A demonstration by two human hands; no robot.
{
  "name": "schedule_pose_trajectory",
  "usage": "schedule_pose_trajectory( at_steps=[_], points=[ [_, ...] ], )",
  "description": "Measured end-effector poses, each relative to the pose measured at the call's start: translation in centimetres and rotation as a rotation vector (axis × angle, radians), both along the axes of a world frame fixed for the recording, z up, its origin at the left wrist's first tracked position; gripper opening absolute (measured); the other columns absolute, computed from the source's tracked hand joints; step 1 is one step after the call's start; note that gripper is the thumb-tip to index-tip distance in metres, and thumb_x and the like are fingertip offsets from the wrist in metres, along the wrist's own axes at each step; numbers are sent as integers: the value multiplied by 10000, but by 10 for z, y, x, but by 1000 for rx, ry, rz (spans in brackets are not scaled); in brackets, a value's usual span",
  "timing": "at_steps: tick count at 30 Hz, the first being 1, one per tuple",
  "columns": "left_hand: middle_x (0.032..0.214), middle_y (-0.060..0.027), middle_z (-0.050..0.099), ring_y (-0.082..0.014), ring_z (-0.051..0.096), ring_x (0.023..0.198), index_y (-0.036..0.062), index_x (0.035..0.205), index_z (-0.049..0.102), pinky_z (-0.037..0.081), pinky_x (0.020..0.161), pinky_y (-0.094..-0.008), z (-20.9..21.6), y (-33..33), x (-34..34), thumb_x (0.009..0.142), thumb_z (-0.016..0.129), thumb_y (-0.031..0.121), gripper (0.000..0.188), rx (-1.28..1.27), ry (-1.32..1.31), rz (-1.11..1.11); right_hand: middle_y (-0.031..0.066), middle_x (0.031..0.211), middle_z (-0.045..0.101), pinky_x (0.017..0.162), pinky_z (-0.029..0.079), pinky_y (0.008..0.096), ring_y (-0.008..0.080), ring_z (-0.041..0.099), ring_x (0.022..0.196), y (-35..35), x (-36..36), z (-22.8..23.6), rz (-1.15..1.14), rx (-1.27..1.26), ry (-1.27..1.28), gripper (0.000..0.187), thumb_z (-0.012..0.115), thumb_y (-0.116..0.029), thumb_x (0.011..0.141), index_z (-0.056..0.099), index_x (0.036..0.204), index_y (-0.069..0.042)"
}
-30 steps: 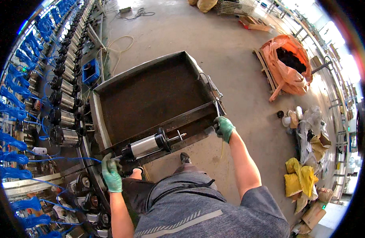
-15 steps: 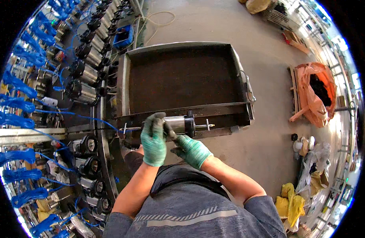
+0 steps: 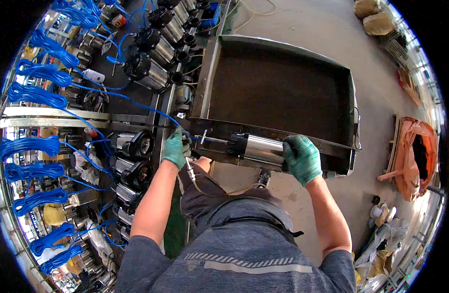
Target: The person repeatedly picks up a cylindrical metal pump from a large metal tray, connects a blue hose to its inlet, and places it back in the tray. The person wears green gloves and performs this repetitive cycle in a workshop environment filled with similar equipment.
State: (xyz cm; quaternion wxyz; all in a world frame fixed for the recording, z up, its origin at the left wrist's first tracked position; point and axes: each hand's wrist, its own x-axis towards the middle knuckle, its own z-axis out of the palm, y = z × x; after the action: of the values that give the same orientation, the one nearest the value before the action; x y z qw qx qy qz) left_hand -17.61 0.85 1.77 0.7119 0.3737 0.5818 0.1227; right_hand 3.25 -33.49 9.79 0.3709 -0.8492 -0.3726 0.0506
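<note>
Head view: a silver cylinder (image 3: 263, 149) lies just off centre toward 3 o'clock, along the 6 o'clock side of a dark tray (image 3: 283, 88). The gloved right hand (image 3: 303, 159) clasps its 3 o'clock end; the left hand (image 3: 175, 149), at 9 o'clock, curls around a slim hose fitting (image 3: 191, 172), beside the cylinder's T-ended rod (image 3: 215, 140). Coiled blue cables (image 3: 36, 95) line the 9 o'clock margin.

Cylinder (image 3: 266, 150) gleaming, smooth polished metal; its end cap (image 3: 238, 144) looking plastic-like, duller. Hose coupling (image 3: 191, 173) glinting, metallic. Gloves (image 3: 305, 160) showing rough knit. Blue cables (image 3: 36, 94) shining, plastic-coated. Large tray (image 3: 278, 83) looking matt inside.
</note>
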Motion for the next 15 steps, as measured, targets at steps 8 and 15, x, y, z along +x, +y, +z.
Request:
schedule_pose_trajectory(
  at_steps=[8, 15],
  points=[
    [653, 1, 565, -102, 405, 436, 163, 896, 633, 264, 392, -262, -23, 9, 11, 1001, 655, 458, 313, -117, 1, -246, 175, 904, 696, 700, 548, 397, 350, 679, 773, 13, 4, -26, -100, -51, 299, 105, 673, -104, 909, 701, 989, -43],
    [651, -8, 583, -102, 425, 436, 125, 855, 648, 270, 390, -262, -19, 19, 18, 1021, 638, 420, 339, -173, -11, -367, 178, 925, 688, 738, 543, 435, 383, 666, 824, 15, 8, -23, -53, -145, 179, 115, 665, -112, 900, 696, 984, -41]
  ],
)
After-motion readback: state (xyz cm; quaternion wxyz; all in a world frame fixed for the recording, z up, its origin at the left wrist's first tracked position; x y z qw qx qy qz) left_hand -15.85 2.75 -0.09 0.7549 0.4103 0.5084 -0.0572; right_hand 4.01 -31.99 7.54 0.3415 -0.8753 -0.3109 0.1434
